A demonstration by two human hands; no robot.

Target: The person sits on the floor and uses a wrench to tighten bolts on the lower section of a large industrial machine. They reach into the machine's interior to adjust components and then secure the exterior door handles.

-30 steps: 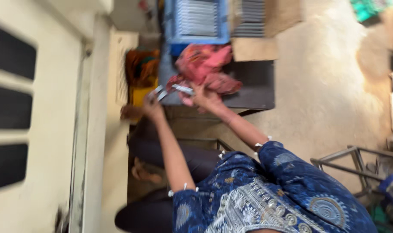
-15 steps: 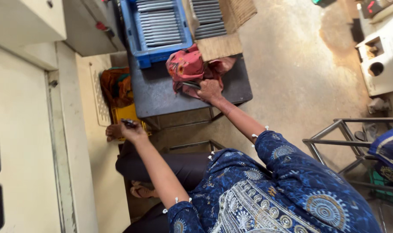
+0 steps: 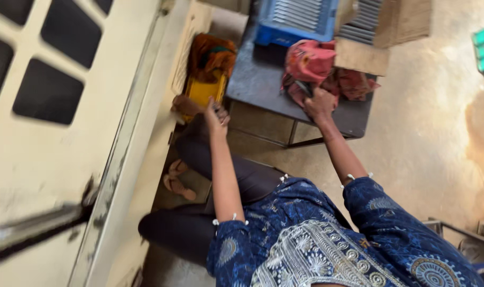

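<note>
One dark low table [image 3: 263,87] is carrying one blue slatted crate [image 3: 297,21] at its far edge, one brown cardboard sheet [image 3: 383,37] beside that, and one bundle of red-pink cloth [image 3: 311,64] near the front. One yellow bin [image 3: 202,91] with orange cloth in it is sitting just left of the table. Right hand [image 3: 319,103] is resting closed at the cloth's lower edge, gripping a small dark item I can't identify; left hand [image 3: 216,114] is hanging near the yellow bin, fingers curled, contents unclear.
</note>
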